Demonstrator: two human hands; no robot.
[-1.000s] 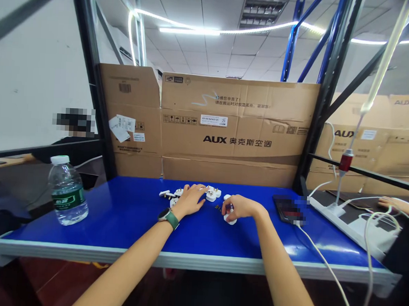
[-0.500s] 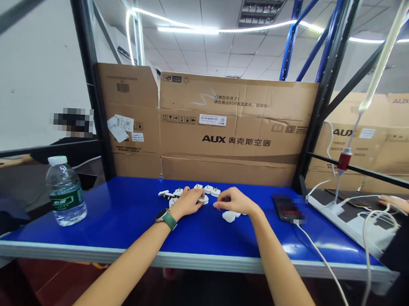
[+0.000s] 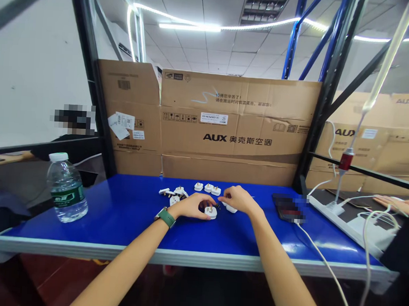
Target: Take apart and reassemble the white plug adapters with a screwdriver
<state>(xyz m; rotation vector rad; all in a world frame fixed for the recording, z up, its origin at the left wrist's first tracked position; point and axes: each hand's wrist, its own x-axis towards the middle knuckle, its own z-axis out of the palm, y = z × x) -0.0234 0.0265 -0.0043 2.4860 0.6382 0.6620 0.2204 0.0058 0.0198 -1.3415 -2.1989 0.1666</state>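
My left hand (image 3: 192, 205) has its thumb and fingers around a white three-pin plug (image 3: 210, 211), which sits low over the blue tabletop with its pins up. Close by on the right, my right hand (image 3: 239, 199) is closed, thumb and fingertips drawn together near small dark bits beside the plug; what they grip is too small to make out. White plug parts (image 3: 231, 209) lie under the right hand, partly hidden by it. Behind the hands stand several white plugs (image 3: 208, 188) in a row, pins up. Left of my left hand is a loose group of white plugs (image 3: 174, 200).
A water bottle (image 3: 67, 189) stands on the left of the blue table (image 3: 118, 221). To the right lie a phone (image 3: 287, 207) with a white cable and a white power strip (image 3: 344, 226). Cardboard (image 3: 236, 127) closes off the back. Another person's hand (image 3: 395, 204) shows far right.
My left hand has come back toward me from the row, bringing a plug. My right hand has shifted slightly right and up, over the white parts.
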